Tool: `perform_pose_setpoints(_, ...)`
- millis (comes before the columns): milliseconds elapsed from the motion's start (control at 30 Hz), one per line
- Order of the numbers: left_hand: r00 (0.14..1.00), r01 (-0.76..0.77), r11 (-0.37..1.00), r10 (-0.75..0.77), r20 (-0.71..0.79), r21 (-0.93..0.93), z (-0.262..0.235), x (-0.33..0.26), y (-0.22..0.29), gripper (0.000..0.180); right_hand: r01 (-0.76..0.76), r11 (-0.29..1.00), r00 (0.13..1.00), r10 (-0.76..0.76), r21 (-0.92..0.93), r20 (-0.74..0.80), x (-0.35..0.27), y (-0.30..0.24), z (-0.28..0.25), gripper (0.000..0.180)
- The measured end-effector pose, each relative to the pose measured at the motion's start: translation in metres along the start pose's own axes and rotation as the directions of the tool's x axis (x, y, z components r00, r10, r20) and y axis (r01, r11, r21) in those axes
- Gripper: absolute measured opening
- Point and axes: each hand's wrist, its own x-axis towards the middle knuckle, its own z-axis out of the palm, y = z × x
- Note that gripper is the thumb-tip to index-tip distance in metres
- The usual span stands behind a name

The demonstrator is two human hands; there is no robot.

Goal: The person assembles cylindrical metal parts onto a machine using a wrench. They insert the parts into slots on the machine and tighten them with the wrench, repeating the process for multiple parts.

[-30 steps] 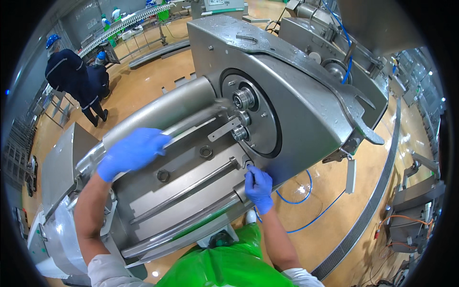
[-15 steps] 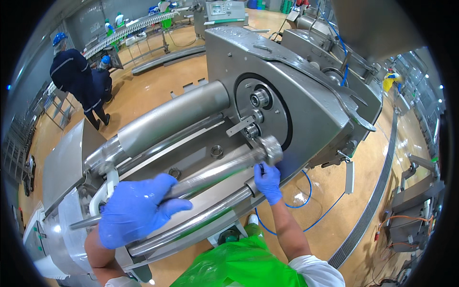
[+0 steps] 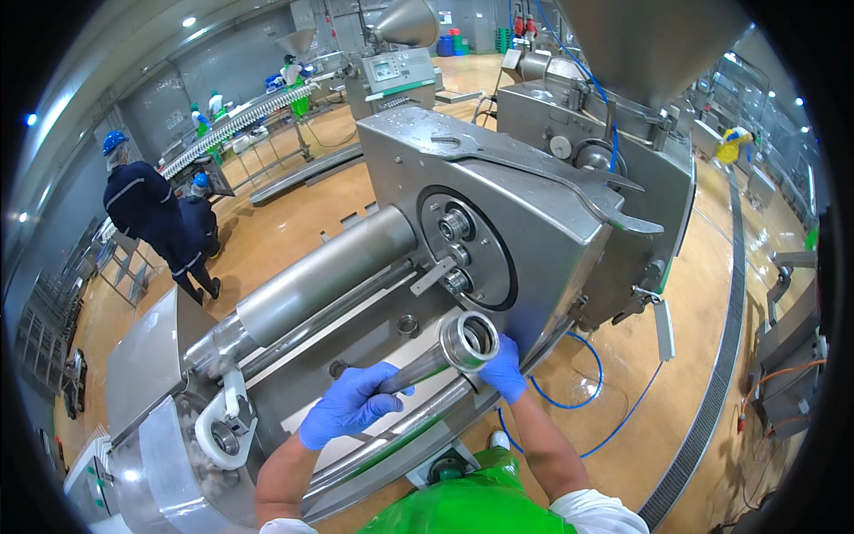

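Note:
A metal tube (image 3: 416, 370) with a wide ringed collar (image 3: 471, 340) is tilted up, the collar's open mouth facing me. My left hand (image 3: 351, 408), in a blue glove, is closed around the tube's narrow end. At the other end my right hand (image 3: 503, 369), also gloved, is closed against the collar, which hides most of its fingers. Below the tube lies the machine's long trough (image 3: 378, 336). Past the collar, a round plate (image 3: 489, 267) on the steel housing carries several threaded fittings (image 3: 454, 224) and a flat metal bar (image 3: 433, 277).
A thick steel cylinder (image 3: 329, 276) runs along the trough's far side. A white ring-shaped bracket (image 3: 213, 434) stands at the left. A blue hose (image 3: 598, 396) curls on the floor by a drain grate (image 3: 707, 405). A person in dark clothes (image 3: 151, 200) stands far left.
The tube's collar end has swung toward me, showing its opening. My left hand has moved right and away from me, keeping hold of the tube. The view has shifted.

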Motion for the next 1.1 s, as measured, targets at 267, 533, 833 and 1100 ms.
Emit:
perform_pose_setpoints(267,0.999,0.038,0.998,-0.039,0.0,0.057,-0.003,-0.01,-0.004,0.037,0.071,0.992,0.997,-0.074,-0.104,-0.023,0.004,-0.003,-0.001,0.023)
perform_pose_setpoints(533,0.953,0.293,0.841,-0.216,-0.214,0.456,-0.017,0.025,0.006,0.032,-0.004,0.999,1.0,0.004,-0.053,-0.014,0.002,-0.003,0.003,0.022)
perform_pose_setpoints(833,0.949,0.303,0.35,-0.023,-0.315,0.886,-0.062,0.065,-0.009,0.034,0.023,0.999,0.998,-0.024,-0.029,-0.05,0.001,0.001,0.004,0.021)
perform_pose_setpoints(1100,0.942,0.327,0.338,-0.049,-0.331,0.882,-0.062,0.083,0.003,0.034,0.05,0.997,0.997,-0.053,-0.056,-0.062,-0.001,0.002,0.003,0.022)
